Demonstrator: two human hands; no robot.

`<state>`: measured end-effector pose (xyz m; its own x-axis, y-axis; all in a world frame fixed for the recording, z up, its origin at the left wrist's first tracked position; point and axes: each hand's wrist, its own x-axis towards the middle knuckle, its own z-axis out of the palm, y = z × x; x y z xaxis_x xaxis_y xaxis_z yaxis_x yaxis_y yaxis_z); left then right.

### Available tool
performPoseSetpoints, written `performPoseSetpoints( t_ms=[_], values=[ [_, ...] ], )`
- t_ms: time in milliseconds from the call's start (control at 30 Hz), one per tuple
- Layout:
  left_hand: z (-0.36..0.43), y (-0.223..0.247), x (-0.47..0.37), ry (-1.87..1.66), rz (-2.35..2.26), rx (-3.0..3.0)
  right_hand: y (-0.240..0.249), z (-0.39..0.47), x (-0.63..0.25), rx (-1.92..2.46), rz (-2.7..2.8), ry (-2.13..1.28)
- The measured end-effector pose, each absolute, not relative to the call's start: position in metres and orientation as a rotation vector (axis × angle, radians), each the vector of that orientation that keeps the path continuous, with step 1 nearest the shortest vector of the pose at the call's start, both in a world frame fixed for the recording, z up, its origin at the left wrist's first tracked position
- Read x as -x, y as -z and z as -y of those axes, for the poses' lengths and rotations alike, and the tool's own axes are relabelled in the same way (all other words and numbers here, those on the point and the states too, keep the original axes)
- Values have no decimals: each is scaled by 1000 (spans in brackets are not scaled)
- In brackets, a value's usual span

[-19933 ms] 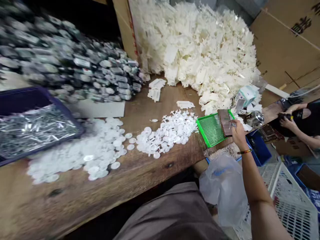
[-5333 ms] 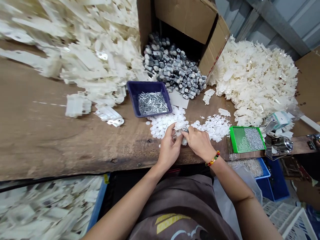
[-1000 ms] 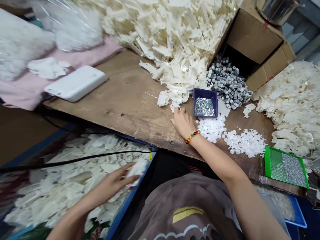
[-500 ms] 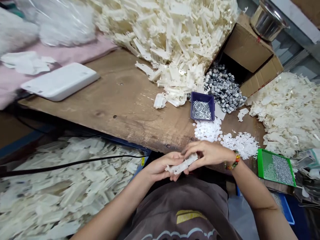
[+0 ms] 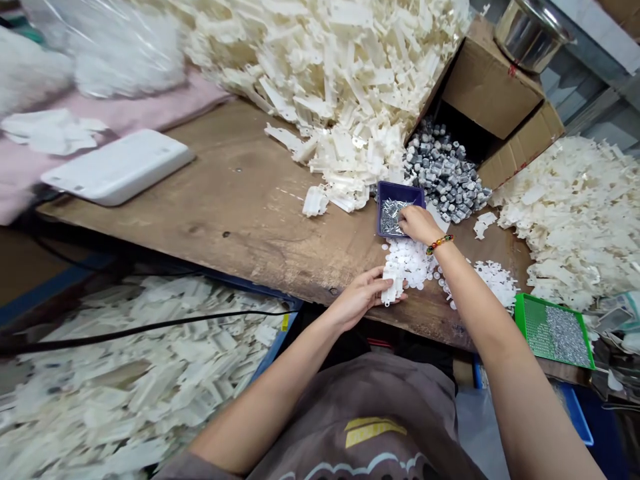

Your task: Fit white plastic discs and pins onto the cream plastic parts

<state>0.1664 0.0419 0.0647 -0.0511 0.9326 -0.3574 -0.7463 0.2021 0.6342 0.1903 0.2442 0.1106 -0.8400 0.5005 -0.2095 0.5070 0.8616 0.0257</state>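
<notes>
My left hand [image 5: 364, 297] is closed on a white plastic part [image 5: 393, 285], a flat piece with a small ring at its near end, held over the table's front edge. My right hand [image 5: 417, 223] reaches into a dark purple tray [image 5: 400, 192] of small metal pins [image 5: 391, 217]. Its fingertips are pressed together down among the pins; whether they hold one is hidden. A beaded bracelet circles that wrist. White plastic discs [image 5: 413, 261] lie spread just in front of the tray, beside the held part.
Grey-and-white cylinders [image 5: 445, 175] spill from a cardboard box [image 5: 493, 87]. Cream plastic parts [image 5: 320, 73] are heaped behind, with another heap [image 5: 585, 220] at right. A green tray [image 5: 555, 331] of small metal pieces sits front right. A white device [image 5: 117, 165] lies left on the wooden table [image 5: 240, 220].
My right hand has left the plastic part and moved up into the purple tray. My left hand has carried the part forward, toward the discs.
</notes>
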Motion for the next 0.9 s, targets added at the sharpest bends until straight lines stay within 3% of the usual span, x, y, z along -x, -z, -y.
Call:
performPoseSetpoints(
  t_ms=[233, 367, 433, 567, 633, 767, 900],
  values=[
    [-58, -49, -172, -1509, -969, -240, -98, -245, -188, -793, -2868, 132],
    [-63, -40, -173, -1581, -1002, -260, -98, -254, -186, -940, -2959, 396],
    [-64, -36, -172, -1597, -1018, -271, -101, -253, -190, -1063, -2959, 738],
    [-64, -30, -172, -1614, -1033, -281, -104, -225, -214, -1174, -2563, 1740],
    [-63, -28, -173, -1614, -1039, -304, -101, -205, -232, -1115, -2380, 1997],
    [-62, -27, -173, -1617, -1061, -353, -86, -175, -256, -1156, -2477, 1996],
    [-62, -27, -173, -1615, -1051, -351, -76, -167, -259, -1130, -2814, 1688]
  ],
)
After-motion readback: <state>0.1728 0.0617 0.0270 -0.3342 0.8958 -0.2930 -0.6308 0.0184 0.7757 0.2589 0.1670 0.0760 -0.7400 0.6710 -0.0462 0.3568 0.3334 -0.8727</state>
